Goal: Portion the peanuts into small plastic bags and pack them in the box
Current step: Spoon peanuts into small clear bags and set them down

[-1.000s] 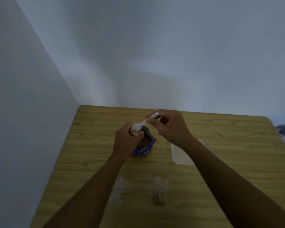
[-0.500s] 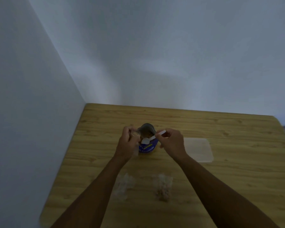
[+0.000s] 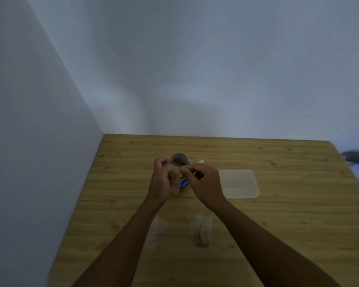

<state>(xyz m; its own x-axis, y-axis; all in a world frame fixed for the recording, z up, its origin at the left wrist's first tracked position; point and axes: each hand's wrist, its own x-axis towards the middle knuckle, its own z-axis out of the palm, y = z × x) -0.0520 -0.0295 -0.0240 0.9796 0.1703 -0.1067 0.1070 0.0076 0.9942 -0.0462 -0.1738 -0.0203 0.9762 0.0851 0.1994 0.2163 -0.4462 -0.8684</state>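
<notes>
Grey walls corner a wooden counter (image 3: 278, 235). Over it the left hand (image 3: 160, 183) curls round a small bag (image 3: 174, 179) of peanuts. The right hand (image 3: 205, 183), just beside it, bends its fingers at the bag's top and grips a white spoon (image 3: 200, 161), only the handle tip showing. Behind both hands a blue pouch (image 3: 179, 158) is mostly hidden. Right of the right hand lies a clear box (image 3: 238, 183). Nearer than the hands lie a second bag (image 3: 200, 233) with peanuts and a third bag (image 3: 159, 226), too blurred to read.
</notes>
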